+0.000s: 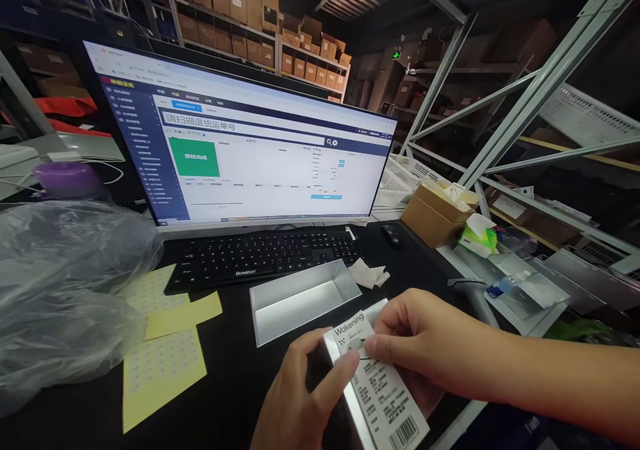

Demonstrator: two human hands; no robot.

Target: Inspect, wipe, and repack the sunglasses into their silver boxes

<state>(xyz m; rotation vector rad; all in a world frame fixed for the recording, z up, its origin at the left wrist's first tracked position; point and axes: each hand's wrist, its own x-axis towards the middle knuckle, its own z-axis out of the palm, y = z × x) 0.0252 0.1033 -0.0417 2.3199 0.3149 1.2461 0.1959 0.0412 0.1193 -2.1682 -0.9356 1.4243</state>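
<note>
Near the front edge of the black desk, both hands hold a small white box (385,397) printed "Wakening", with small text and a barcode on its face. My left hand (305,387) is closed around its left side, thumb pressed on the printed face. My right hand (420,337) is closed at its upper right edge, thumb on the face and the other fingers bent behind. The two thumbs nearly meet over a small dark mark on the print. Just beyond lies a silver open box tray (306,298) with nothing visible in it. Part of the box's underside is hidden.
Behind the tray are a black keyboard (265,255), a mouse (390,235) and a large monitor (265,163). Clear plastic bags (65,290) and yellow label sheets (163,370) lie left. A crumpled tissue (369,275), a cardboard box (436,215) and metal shelving (540,83) are right.
</note>
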